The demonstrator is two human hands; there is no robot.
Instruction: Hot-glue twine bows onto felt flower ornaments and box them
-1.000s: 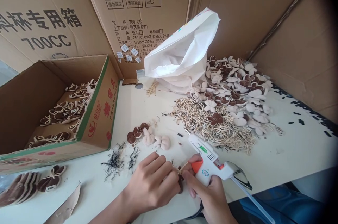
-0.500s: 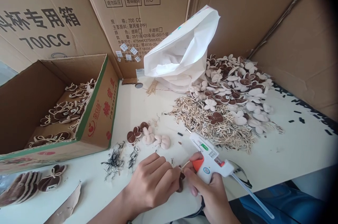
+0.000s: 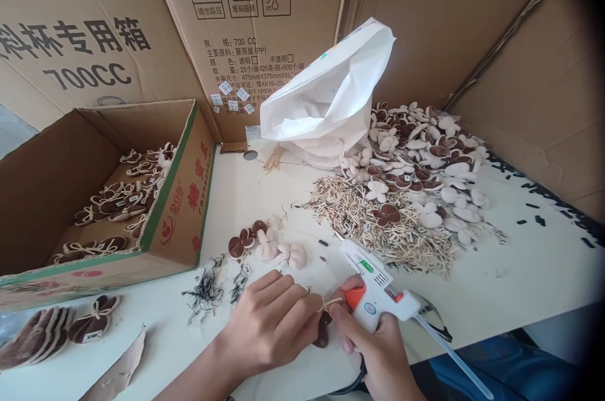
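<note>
Right between my two hands, just above the counter (image 3: pixel 255 190), sits a small brown pad (image 3: pixel 322 333), mostly covered by my fingers. It lies to the right of my left hand (image 3: pixel 274 320), the nearer one; the strip I can see runs lengthwise toward me, while its cream cord (image 3: pixel 333 302) crosses it from left to right. What shows of the pad is dark, smooth and rounded at the near end. My left hand curls tightly around it, fingertips hidden. My right hand (image 3: pixel 373 341) grips a white glue gun (image 3: pixel 378 287), nozzle facing away, with thumb and forefinger pinching the cord's end. Beyond my left hand wait pale puffy pieces (image 3: pixel 290 255); past the gun lies a heap of short sticks (image 3: pixel 416 248).
</note>
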